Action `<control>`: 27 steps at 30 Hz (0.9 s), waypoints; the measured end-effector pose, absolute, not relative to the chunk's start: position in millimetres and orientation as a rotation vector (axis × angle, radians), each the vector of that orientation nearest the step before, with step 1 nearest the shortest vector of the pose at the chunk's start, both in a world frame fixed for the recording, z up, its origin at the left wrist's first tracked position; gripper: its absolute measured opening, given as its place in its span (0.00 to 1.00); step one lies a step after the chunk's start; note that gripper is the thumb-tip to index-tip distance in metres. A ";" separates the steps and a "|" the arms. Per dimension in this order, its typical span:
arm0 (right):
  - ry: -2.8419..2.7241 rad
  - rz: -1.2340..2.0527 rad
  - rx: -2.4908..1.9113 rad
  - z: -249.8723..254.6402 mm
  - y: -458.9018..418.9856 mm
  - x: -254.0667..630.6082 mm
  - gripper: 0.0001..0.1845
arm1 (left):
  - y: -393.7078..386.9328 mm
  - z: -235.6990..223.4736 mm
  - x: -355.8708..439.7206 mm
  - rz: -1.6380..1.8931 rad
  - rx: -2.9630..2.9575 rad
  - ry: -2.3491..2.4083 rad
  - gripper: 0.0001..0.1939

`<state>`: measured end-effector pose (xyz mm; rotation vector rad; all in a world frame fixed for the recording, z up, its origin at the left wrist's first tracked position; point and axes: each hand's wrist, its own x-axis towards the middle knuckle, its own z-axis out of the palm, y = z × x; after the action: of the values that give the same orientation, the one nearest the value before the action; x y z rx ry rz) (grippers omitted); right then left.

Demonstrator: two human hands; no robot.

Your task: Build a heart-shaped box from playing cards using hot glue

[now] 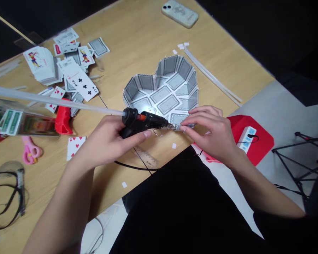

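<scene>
My left hand is wrapped around a black hot glue gun. A long translucent glue stick sticks out of its back end to the left. The gun's nozzle meets the near edge of a heart-shaped box made of playing cards, whose grey card backs face inward. Walls stand along its far side and right side. With thumb and fingertips together, my right hand pinches the box's near right edge, beside the nozzle. Its fingers partly cover what lies between them.
Loose playing cards and a card stack lie at the left, near a red tool and pink scissors. Spare glue sticks rest right of the box. A phone lies farther back. A power strip sits below the table's right edge.
</scene>
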<state>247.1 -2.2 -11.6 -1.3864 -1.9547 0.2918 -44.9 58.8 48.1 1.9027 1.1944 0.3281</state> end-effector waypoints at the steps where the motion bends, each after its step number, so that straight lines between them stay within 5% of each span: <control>1: -1.954 0.295 -1.390 -11.6 -2.2 247.1 0.03 | 58.9 47.3 -44.7 0.323 1.899 1.202 0.20; 27: -1.917 0.356 -1.471 -8.0 -3.8 243.7 0.03 | 58.1 44.1 -45.8 0.296 1.857 1.192 0.23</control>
<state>243.7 -3.8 -8.0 -1.4705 -1.9172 0.3564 -45.8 58.1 44.1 1.8571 1.1922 0.2963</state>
